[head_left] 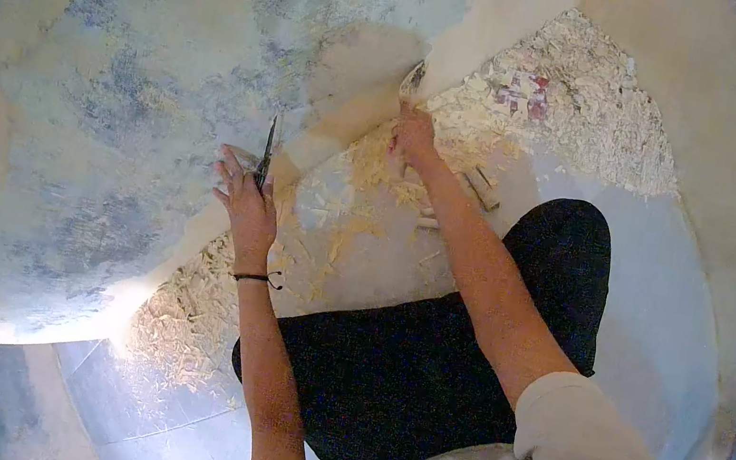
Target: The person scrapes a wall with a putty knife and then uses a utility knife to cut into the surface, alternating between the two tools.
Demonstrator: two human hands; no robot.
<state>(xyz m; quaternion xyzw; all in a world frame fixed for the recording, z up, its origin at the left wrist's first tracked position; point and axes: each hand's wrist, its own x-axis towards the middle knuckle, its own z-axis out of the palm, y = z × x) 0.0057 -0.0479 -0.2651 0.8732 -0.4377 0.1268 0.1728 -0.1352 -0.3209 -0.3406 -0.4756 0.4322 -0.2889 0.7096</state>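
Observation:
My right hand (415, 136) is closed around the handle of a small scraper (413, 79), its blade up against the lower part of the painted wall (196, 39). To the left, my left hand (247, 206) rests by the same wall with some fingers spread. Between its thumb and fingers stands a thin dark-bladed scraper (267, 154), seen edge-on and pointing up. A bare beige strip (346, 125) runs along the foot of the wall between the two hands. Pale yellow shavings (363, 167) lie on the floor just below it.
My crossed legs in black trousers (403, 371) fill the floor in front of me. A heap of pale flakes (590, 102) with a reddish patch lies at the upper right, another flake pile (181, 316) at the lower left. Thin sticks (480, 190) lie near my right forearm.

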